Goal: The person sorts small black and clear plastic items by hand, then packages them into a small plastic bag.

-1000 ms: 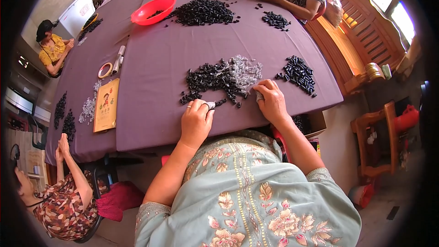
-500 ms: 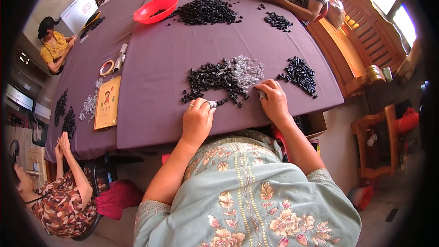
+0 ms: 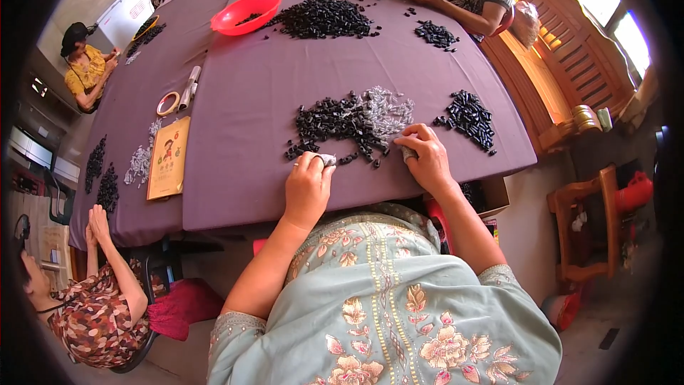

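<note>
My left hand [image 3: 308, 185] rests at the near edge of a pile of small black plastic pieces [image 3: 331, 120], its fingers curled together. Grey wrapping [image 3: 328, 160] covers the tip of one of its digits; whatever lies inside the fingers is hidden. On the other side, my right hand [image 3: 427, 157] is bent into a pinch beside small clear plastic pieces [image 3: 386, 110], which adjoin the black ones. Grey wrapping shows on its thumb too, and anything between its fingertips is too small to make out. Right of that hand lies a separate heap of black pieces [image 3: 467, 120].
A purple cloth covers the large table [image 3: 249, 150]. Farther back are a red bowl [image 3: 246, 14] and a bigger black heap [image 3: 324, 18]. Left of me lie a tape roll [image 3: 167, 103] and a yellow booklet [image 3: 169, 159]. Other people sit around, and a wooden bench [image 3: 563, 64] stands right.
My right fingertips have shifted slightly left toward the clear pieces. My left fingertips have drawn back a little from a black piece beside them. The piles look the same.
</note>
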`<action>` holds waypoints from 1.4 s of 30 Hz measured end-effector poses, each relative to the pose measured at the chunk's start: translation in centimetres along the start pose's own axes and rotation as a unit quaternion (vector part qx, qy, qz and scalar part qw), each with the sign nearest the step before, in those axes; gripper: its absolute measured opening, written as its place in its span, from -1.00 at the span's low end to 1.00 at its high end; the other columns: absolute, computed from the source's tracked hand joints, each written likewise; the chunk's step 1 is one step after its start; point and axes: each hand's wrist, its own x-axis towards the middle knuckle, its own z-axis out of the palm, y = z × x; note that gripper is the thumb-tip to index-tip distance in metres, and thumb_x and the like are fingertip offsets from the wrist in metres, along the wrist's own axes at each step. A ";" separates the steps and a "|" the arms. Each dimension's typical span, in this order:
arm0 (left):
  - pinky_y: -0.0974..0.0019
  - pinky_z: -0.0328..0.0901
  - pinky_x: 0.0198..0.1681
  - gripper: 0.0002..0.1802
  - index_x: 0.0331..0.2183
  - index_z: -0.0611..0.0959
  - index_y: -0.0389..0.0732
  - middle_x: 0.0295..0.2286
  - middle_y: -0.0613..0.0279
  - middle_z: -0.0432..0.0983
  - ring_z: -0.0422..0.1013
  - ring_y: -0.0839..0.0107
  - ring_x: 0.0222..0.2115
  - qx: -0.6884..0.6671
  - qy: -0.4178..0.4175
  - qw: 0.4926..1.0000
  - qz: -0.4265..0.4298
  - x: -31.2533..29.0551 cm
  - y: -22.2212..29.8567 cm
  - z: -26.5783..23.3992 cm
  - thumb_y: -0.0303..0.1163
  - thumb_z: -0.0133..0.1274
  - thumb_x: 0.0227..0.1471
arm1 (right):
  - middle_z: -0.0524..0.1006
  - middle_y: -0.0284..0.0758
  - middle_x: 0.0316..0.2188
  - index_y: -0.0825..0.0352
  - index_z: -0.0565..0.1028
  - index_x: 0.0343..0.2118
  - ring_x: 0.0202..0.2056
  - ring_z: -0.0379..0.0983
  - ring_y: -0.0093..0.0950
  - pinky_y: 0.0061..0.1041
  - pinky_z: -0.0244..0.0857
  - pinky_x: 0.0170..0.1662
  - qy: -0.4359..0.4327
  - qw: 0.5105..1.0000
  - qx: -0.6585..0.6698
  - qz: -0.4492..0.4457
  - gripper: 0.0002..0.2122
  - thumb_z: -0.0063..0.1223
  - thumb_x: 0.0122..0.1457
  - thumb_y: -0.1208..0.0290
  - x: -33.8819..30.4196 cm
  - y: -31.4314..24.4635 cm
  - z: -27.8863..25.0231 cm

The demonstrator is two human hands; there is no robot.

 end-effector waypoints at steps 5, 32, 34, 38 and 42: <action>0.05 0.34 -0.29 -0.84 -0.38 0.51 -0.32 -0.37 -0.01 0.46 0.42 -0.01 -0.36 -0.031 0.010 0.999 -0.031 -0.1 -0.2 0.2 -0.44 0.11 0.04 | 0.48 -0.30 -0.16 0.27 0.60 -0.25 -0.12 0.46 -0.24 -0.36 0.37 -0.05 0.031 0.984 0.122 0.124 -0.66 0.05 -0.17 0.66 0.1 0.0 0.2; 0.07 0.38 -0.32 -0.87 -0.38 0.53 -0.28 -0.38 0.05 0.45 0.44 0.02 -0.37 -0.028 0.018 0.999 -0.020 -0.1 -0.1 -0.2 -0.49 0.13 -0.05 | 0.46 -0.15 -0.35 0.36 0.44 -0.30 -0.20 0.41 -0.11 -0.25 0.32 -0.13 -0.039 0.997 -0.023 0.056 -0.82 0.02 -0.01 0.63 1.4 0.1 0.2; 0.06 0.37 -0.33 -0.87 -0.39 0.52 -0.29 -0.40 0.04 0.45 0.44 0.00 -0.38 -0.038 0.016 0.999 -0.028 0.0 0.1 -0.3 -0.49 0.13 -0.04 | 0.49 -0.15 -0.37 0.37 0.45 -0.29 -0.23 0.46 -0.16 -0.32 0.34 -0.16 -0.036 0.991 0.046 0.118 -0.81 0.01 -0.01 0.66 1.5 0.9 0.0; 0.05 0.35 -0.35 -0.88 -0.41 0.52 -0.31 -0.42 0.01 0.45 0.43 -0.02 -0.40 -0.045 0.018 0.999 -0.024 0.1 0.1 -0.1 -0.49 0.11 -0.01 | 0.57 -0.29 -0.43 0.39 0.49 -0.26 -0.33 0.52 -0.50 -0.53 0.36 -0.22 -0.010 0.951 0.214 0.221 -0.81 0.00 0.05 0.72 1.9 3.2 0.4; 0.04 0.35 -0.35 -0.89 -0.41 0.51 -0.31 -0.42 0.00 0.45 0.43 -0.03 -0.41 -0.056 0.007 0.998 -0.037 -0.1 -0.1 0.0 -0.48 0.10 0.01 | 0.56 -0.37 -0.44 0.37 0.52 -0.27 -0.38 0.47 -0.62 -0.58 0.34 -0.25 0.028 0.940 0.243 0.239 -0.85 0.04 0.09 0.67 1.8 2.9 0.0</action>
